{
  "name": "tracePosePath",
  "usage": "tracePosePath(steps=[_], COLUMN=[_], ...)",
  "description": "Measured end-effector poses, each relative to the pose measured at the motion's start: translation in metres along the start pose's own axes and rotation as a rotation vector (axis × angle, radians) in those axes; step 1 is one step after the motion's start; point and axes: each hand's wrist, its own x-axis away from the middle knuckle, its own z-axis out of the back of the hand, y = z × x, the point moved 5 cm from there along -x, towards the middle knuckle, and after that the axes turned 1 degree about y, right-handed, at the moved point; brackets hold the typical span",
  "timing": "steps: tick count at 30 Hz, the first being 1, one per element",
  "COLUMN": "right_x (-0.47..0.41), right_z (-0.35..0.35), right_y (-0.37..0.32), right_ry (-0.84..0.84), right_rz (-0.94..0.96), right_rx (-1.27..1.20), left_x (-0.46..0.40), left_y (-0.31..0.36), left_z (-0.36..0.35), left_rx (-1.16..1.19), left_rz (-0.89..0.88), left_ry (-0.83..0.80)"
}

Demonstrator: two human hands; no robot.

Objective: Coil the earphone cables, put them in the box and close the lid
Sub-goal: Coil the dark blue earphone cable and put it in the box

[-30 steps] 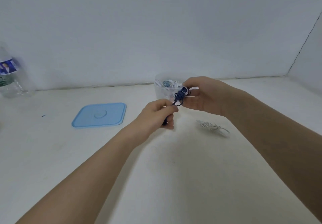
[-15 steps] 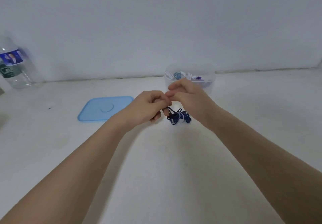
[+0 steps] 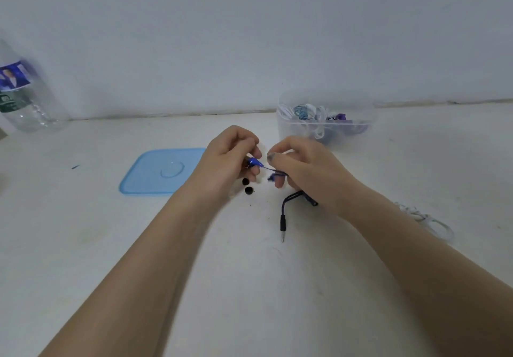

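White surface, left hand (image 3: 230,159) and right hand (image 3: 302,168) pinching blue earphone cable (image 3: 288,201); best wind even loops, plug (image 3: 282,224) tucked last.

A clear plastic bottle (image 3: 26,98) stands at the far left of the white table (image 3: 83,245), close to the wall (image 3: 249,37), blurred, with a blue and green label. A small dark speck (image 3: 75,167) lies on the table to the right of the bottle and nearer the camera. The wall is plain pale grey.
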Motion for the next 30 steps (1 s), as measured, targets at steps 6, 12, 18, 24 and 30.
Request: tracePosePath(steps=[6,12,18,24,30], right_x=[0.003,-0.003,-0.006,-0.004,-0.004], right_z=[-0.001,0.000,0.002,0.001,0.003], right_y=[-0.004,0.004,0.010,0.008,0.009], right_ry=[-0.061,-0.046,-0.060,-0.065,-0.039], right_rz=[0.039,-0.026,-0.086,-0.071,-0.071], right_rx=[-0.046,-0.203,-0.270,-0.256,-0.255], left_x=[0.001,0.005,0.009,0.007,0.007], left_y=[0.000,-0.002,-0.015,-0.014,-0.013], left_z=[0.006,0.021,0.019,0.025,0.024], left_rx=[0.074,-0.227,-0.637,-0.663,-0.668], left_rz=[-0.062,-0.206,-0.242,-0.265,-0.302], left_ry=[0.025,0.056,-0.134,-0.145,-0.167])
